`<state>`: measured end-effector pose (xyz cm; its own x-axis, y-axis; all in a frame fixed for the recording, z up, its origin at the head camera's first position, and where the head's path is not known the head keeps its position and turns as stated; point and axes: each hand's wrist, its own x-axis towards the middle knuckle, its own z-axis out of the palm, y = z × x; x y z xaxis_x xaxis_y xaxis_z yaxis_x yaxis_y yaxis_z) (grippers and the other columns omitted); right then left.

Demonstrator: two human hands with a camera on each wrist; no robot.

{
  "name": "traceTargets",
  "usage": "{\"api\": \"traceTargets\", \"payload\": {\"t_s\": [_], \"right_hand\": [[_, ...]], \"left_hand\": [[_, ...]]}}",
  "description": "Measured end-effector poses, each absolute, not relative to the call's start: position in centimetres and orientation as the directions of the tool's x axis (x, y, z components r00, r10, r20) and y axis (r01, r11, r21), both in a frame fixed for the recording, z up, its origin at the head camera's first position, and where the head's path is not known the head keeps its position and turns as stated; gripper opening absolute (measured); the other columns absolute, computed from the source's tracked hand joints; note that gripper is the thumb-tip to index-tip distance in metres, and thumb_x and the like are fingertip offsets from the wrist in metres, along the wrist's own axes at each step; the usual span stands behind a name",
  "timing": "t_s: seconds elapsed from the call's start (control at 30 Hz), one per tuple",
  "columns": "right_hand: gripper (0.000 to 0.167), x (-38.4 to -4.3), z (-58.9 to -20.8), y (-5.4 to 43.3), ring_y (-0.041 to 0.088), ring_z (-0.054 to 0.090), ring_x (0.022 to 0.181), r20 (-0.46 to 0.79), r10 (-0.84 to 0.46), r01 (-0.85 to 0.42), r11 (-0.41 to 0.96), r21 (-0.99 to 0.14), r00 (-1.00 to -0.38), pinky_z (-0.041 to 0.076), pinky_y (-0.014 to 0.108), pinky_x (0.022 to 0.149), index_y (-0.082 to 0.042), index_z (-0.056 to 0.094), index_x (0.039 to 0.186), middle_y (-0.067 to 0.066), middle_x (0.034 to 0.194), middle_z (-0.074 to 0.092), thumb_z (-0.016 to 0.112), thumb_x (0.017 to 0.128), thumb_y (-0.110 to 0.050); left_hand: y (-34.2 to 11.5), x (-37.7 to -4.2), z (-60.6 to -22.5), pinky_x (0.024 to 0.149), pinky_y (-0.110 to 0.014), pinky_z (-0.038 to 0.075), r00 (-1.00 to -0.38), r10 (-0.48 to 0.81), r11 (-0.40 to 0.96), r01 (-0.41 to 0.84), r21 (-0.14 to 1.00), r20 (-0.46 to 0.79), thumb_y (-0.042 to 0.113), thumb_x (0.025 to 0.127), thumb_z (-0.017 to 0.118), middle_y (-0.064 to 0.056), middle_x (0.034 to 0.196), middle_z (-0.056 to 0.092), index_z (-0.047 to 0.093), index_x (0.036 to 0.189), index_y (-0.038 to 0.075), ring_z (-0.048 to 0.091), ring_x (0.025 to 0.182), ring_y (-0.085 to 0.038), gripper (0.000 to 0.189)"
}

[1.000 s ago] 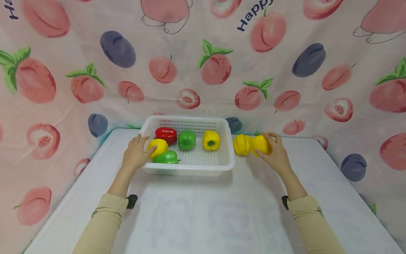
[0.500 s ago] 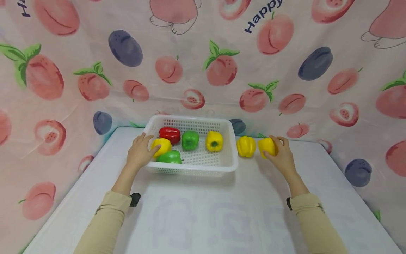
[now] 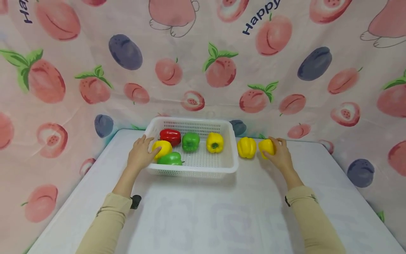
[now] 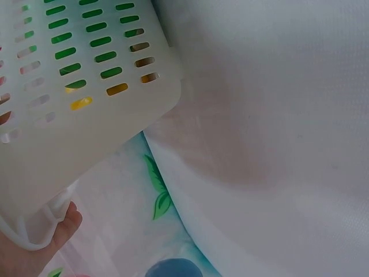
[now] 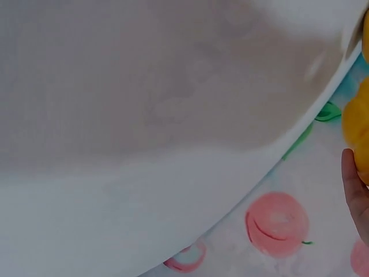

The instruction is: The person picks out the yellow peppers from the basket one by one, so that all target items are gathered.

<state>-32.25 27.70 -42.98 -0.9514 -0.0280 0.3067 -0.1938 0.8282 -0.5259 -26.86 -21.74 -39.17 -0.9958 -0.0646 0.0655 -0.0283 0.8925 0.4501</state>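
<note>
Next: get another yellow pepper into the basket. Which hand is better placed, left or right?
Right, I'd say. The right hand has its grip on a yellow pepper outside the basket, beyond its right side, while the left hand is at the basket's left rim, farther from that pepper.

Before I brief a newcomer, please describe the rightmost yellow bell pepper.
On the table, find the white slotted basket. Off its right end, past a loose yellow bell pepper, is the rightmost yellow bell pepper: the only pepper the right hand holds.

Basket white — peppers red, green, yellow — backdrop pale pink, peach-and-plum-printed.
</note>
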Motion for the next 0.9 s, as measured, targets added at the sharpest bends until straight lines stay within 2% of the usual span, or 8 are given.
{"api": "traceTargets", "payload": {"t_s": [0.9], "right_hand": [[0.065, -34.4, -44.2, 27.2, 0.058, 0.038, 0.117, 0.123, 0.047, -0.030, 0.825, -0.564, -0.991, 0.033, 0.065, 0.102, 0.002, 0.031, 0.142, 0.034, 0.140, 0.024, 0.060, 0.090, -0.023]], "left_hand": [[-21.8, -26.8, -39.1, 0.104, -0.070, 0.024, -0.996, -0.062, 0.891, -0.024, 0.453, 0.069, 0.040, 0.093, 0.050, -0.028, 0.152, 0.019, 0.035, 0.142, 0.002, 0.019, 0.138, -0.048, 0.063]]}}
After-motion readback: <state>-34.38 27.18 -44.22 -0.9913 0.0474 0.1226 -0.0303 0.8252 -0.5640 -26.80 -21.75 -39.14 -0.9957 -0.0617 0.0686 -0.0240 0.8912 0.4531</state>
